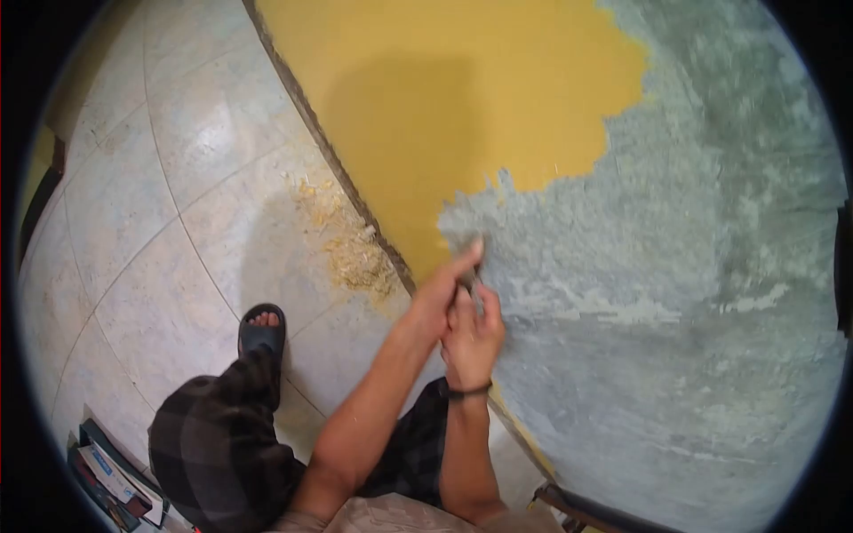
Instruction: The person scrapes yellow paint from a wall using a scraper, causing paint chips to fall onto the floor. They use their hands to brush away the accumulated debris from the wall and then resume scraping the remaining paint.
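Note:
My left hand (437, 298) and my right hand (474, 342) are close together at a wall, both closed around a scraper (472, 277). Fingers cover most of the tool, and its blade is hard to make out against the grey surface. A dark band circles my right wrist. The tool meets the wall near the border between yellow paint (400, 124) and bare grey plaster (640, 240). That border has a ragged, flaked edge. White patches streak the plaster right of my hands.
Yellowish paint flakes (355, 258) lie piled on the tiled floor (213, 133) along the wall's base. My sandalled foot (262, 333) is on the tiles. An open container with papers (115, 475) sits lower left. A dark bar-like object (604, 511) is at the bottom right.

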`<state>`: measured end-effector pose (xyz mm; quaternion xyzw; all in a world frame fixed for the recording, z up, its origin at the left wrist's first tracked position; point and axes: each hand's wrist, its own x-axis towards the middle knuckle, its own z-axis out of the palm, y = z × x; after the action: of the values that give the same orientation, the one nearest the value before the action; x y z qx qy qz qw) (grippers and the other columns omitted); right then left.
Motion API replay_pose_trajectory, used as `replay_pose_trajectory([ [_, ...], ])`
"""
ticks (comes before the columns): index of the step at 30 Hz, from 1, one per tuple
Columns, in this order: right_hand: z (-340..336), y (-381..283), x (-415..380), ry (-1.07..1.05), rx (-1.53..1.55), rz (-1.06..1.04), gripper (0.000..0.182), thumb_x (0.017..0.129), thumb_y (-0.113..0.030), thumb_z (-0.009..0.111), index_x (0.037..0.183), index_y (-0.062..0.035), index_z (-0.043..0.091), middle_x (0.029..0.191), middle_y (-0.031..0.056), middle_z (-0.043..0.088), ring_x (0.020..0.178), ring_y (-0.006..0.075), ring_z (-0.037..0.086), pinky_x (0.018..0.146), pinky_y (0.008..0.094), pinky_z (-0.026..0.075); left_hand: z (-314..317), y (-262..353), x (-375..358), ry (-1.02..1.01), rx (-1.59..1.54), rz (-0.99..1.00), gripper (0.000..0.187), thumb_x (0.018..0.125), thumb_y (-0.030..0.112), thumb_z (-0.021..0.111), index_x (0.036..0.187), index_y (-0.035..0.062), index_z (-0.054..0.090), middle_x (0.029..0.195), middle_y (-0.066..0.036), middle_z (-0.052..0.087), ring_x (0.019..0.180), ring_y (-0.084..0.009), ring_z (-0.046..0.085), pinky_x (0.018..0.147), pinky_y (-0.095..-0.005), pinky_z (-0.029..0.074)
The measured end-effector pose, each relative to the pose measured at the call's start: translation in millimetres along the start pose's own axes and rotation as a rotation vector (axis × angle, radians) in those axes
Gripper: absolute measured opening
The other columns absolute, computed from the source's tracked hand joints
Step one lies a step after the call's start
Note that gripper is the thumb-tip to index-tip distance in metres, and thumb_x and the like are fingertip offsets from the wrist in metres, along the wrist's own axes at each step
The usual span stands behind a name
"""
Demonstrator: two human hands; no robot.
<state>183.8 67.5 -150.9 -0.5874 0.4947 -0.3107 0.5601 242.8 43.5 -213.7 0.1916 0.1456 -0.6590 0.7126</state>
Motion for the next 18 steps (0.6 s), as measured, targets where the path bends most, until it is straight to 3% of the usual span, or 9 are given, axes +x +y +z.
replay_pose_trajectory([
  [2,-14,13,-2,0.002,0.131,-0.008,0.017,0.095,-0.015,0.053,0.110,-0.0072,0.050,0.058,-0.0039,0.045,0.041,0.0027,0.036,0.033,0.0206,0.023,8,-12,9,0.072,0.036,0.146,0.043,0.078,0.049,0.072,0.071,0.0121,0.051,0.044,0.002,0.040,0.028,-0.0099,0.034,0.026,-0.0240,0.025],
  [5,0,-10,-4,-0.005,0.039,0.087,0.017,0.095,-0.014,0.053,0.110,-0.0066,0.049,0.058,-0.0039,0.044,0.041,0.0029,0.035,0.034,0.0207,0.023,11,11,-12,0.072,-0.061,-0.089,0.041,0.078,0.047,0.073,0.074,0.0114,0.053,0.047,0.002,0.042,0.028,-0.0098,0.032,0.027,-0.0242,0.024],
  [6,-4,1,-2,-0.025,0.074,0.023,0.018,0.096,-0.016,0.054,0.110,-0.0062,0.048,0.058,-0.0040,0.044,0.041,0.0027,0.035,0.034,0.0206,0.023,5,10,-10,0.027,-0.006,-0.084,0.041,0.078,0.046,0.074,0.082,0.0095,0.056,0.057,-0.001,0.050,0.030,-0.0110,0.034,0.028,-0.0263,0.028],
  [9,-1,2,4,-0.044,0.073,0.006,0.019,0.096,-0.016,0.054,0.111,-0.0059,0.048,0.058,-0.0038,0.044,0.041,0.0027,0.035,0.034,0.0203,0.023,14,18,-8,0.034,-0.070,0.001,0.040,0.078,0.045,0.073,0.081,0.0100,0.056,0.066,-0.003,0.054,0.039,-0.0111,0.043,0.034,-0.0271,0.034],
  [10,-10,7,-6,-0.025,0.060,0.037,0.019,0.096,-0.016,0.054,0.111,-0.0059,0.048,0.058,-0.0038,0.044,0.041,0.0027,0.035,0.034,0.0203,0.023,10,24,-10,-0.012,-0.118,-0.040,0.035,0.080,0.043,0.073,0.085,0.0114,0.058,0.073,-0.002,0.055,0.050,-0.0104,0.048,0.040,-0.0266,0.038],
  [11,-15,10,-14,0.005,0.041,0.046,0.020,0.096,-0.017,0.054,0.111,-0.0058,0.048,0.058,-0.0040,0.045,0.041,0.0024,0.036,0.034,0.0203,0.024,6,12,-14,0.004,-0.125,-0.058,0.035,0.080,0.043,0.073,0.085,0.0114,0.058,0.073,-0.002,0.055,0.050,-0.0104,0.048,0.040,-0.0266,0.038],
  [15,-4,25,12,-0.002,0.087,-0.068,0.021,0.096,-0.019,0.053,0.112,-0.0065,0.050,0.060,-0.0049,0.046,0.043,0.0018,0.036,0.034,0.0204,0.025,17,13,-5,0.111,0.031,0.200,0.032,0.082,0.039,0.071,0.095,0.0119,0.060,0.077,0.001,0.055,0.056,-0.0090,0.050,0.042,-0.0246,0.037],
  [17,2,29,26,-0.106,-0.063,-0.135,0.020,0.095,-0.019,0.054,0.112,-0.0078,0.052,0.060,-0.0048,0.046,0.042,0.0019,0.036,0.034,0.0205,0.025,7,27,-3,-0.001,-0.044,0.203,0.031,0.084,0.038,0.069,0.098,0.0125,0.060,0.076,0.000,0.055,0.055,-0.0090,0.051,0.041,-0.0249,0.039],
  [18,11,29,34,-0.126,-0.082,-0.106,0.020,0.095,-0.019,0.055,0.111,-0.0083,0.052,0.060,-0.0047,0.046,0.042,0.0022,0.036,0.033,0.0209,0.024,-1,43,-1,-0.074,-0.069,0.096,0.032,0.086,0.041,0.066,0.100,0.0129,0.060,0.075,-0.001,0.056,0.059,-0.0091,0.053,0.047,-0.0260,0.044],
])
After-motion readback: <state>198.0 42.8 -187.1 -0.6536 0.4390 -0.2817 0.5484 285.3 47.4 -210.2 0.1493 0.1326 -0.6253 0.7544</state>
